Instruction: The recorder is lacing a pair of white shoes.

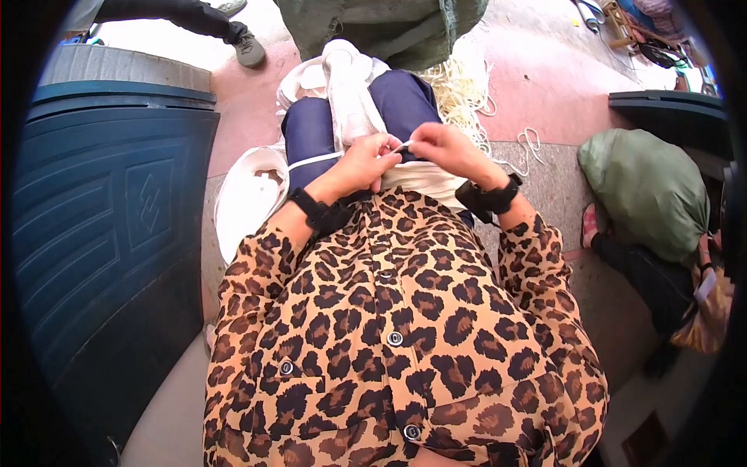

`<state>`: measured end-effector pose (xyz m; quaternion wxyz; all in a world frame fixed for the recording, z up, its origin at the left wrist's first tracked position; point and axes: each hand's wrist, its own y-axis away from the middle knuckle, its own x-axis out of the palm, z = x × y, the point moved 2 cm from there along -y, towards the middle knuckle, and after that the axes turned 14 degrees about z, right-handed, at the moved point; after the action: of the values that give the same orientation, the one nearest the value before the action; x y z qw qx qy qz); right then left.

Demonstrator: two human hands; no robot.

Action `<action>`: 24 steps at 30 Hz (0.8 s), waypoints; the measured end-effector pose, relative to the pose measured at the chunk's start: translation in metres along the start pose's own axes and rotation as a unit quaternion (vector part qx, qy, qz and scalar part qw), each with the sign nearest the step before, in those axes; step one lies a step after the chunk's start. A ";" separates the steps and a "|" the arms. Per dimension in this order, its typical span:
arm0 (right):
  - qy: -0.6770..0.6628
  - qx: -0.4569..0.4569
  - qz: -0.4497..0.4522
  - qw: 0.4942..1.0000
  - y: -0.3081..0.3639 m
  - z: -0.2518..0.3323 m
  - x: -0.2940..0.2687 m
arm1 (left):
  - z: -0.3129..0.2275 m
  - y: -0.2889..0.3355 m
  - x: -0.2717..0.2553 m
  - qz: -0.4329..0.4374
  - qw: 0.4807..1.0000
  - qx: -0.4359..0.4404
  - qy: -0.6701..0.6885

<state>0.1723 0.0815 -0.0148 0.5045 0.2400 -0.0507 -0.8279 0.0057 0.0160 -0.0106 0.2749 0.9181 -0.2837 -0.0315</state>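
Observation:
Over my lap, my left hand (362, 162) is closed in a pinch, with a white cord (315, 160) running from it leftward across my thigh. My right hand (450, 150) pinches a short white end of cord between thumb and fingers, almost touching the left fingertips. The exact meeting point of the two is too small to make out. A bundle of white material (354, 101) lies between my knees, and pale cord or cloth (428, 180) rests on my lap under the right hand. To the left stands a white round container (245, 198) with small white pieces in it.
Loose cream cords (465, 97) are heaped on the floor beyond my right knee. A large grey-green sack (381, 31) stands ahead. Dark blue door panels (117, 194) flank my left. At right, another person sits by a green stuffed sack (646, 191); someone's shoe (250, 50) shows far left.

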 end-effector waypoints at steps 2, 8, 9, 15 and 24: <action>-0.123 -0.039 -0.056 0.990 0.004 0.004 -0.018 | -0.010 0.011 -0.007 0.030 0.998 -0.028 0.054; -0.079 0.002 -0.155 0.985 0.033 0.035 -0.057 | -0.021 0.082 -0.045 0.016 0.984 0.011 0.176; -0.076 -0.003 -0.151 0.986 0.031 0.027 -0.055 | -0.022 0.084 -0.046 0.010 0.984 0.014 0.176; -0.008 -0.171 -0.095 0.981 -0.019 0.046 0.015 | 0.017 0.042 -0.034 -0.152 0.939 0.137 -0.278; -0.311 0.006 0.165 0.936 -0.050 0.053 0.044 | -0.025 0.067 -0.045 0.013 0.983 -0.019 0.183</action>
<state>0.0912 0.0594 0.0002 0.5914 -0.0385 -0.2493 -0.7659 -0.0605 0.0057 0.0411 0.3402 0.8990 -0.2401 0.1356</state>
